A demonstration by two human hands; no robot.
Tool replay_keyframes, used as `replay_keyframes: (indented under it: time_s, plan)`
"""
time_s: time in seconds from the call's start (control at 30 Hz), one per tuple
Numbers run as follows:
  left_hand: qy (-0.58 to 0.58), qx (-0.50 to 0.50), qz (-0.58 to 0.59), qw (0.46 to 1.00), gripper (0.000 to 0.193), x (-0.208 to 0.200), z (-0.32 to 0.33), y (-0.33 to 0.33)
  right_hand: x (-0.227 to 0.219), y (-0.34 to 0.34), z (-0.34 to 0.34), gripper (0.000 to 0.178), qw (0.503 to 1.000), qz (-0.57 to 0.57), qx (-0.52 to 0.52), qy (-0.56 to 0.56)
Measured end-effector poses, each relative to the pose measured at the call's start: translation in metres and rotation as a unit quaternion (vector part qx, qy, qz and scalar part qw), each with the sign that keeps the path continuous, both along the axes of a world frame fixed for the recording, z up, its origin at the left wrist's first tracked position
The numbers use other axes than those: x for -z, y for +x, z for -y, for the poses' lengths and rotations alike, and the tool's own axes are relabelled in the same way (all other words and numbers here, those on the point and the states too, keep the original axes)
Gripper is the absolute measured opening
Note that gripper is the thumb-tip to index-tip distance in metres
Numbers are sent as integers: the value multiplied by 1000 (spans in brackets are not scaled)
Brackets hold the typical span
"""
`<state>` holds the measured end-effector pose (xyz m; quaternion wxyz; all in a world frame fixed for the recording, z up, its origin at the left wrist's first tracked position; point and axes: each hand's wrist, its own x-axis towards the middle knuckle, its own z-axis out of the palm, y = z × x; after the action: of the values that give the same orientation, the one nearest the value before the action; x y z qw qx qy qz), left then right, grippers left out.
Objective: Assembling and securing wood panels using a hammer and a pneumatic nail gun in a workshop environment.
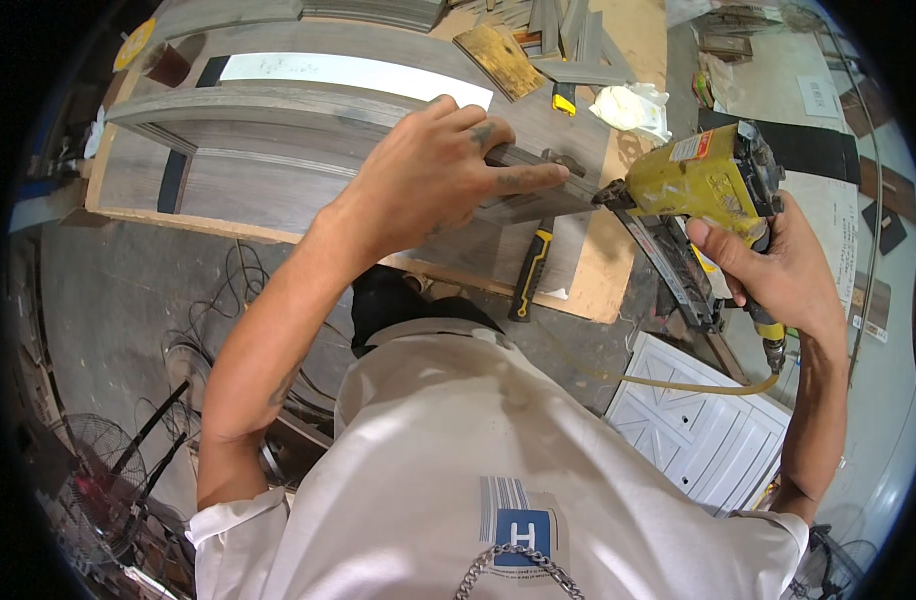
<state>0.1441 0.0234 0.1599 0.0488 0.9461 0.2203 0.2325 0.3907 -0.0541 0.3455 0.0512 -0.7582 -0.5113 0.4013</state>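
Observation:
My left hand (428,165) grips the right end of a long grey wooden frame (268,106) that lies across the workbench. Its index finger stretches along the frame's end board. In my right hand (783,265) is a yellow nail gun (693,180), held by its handle. The gun's nose points left, at the end of that board; whether it touches cannot be made out. Below the frame's end, a hammer's black and yellow handle (532,270) sticks out over the bench's near edge.
Beyond the frame lie a white strip (348,75), a yellow utility knife (564,98), a crumpled white cloth or bag (630,108) and wood scraps (578,40). An air hose (668,384) runs from the gun past a white panelled door (688,420). A fan (98,470) stands at lower left.

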Motion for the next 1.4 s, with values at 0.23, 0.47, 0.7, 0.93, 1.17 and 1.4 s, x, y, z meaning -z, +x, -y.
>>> replay_keyframes:
  time_s: [0.23, 0.47, 0.7, 0.93, 1.17, 1.4]
  plan:
    - [18, 7, -16, 1000, 65, -7, -6, -4, -8, -11, 2, 34, 988, 45, -128, 77]
    - [-137, -122, -10, 983, 35, -16, -39, -130, -17, -18, 9, 40, 993, -15, -3, 117]
    - [-167, -303, 154, 926, 45, -8, -92, -305, -48, -104, -10, 31, 975, -163, 49, 144]
    - [-359, -226, 420, 803, 60, 25, -112, -321, -32, -275, -118, 21, 970, -175, -66, 153]
    - [-354, -205, 623, 667, 57, 92, -110, -299, -19, -383, -190, 16, 974, -138, -146, 107]
    - [-343, -182, 660, 643, 51, 111, -107, -297, -5, -418, -229, 18, 977, -90, -193, 28]
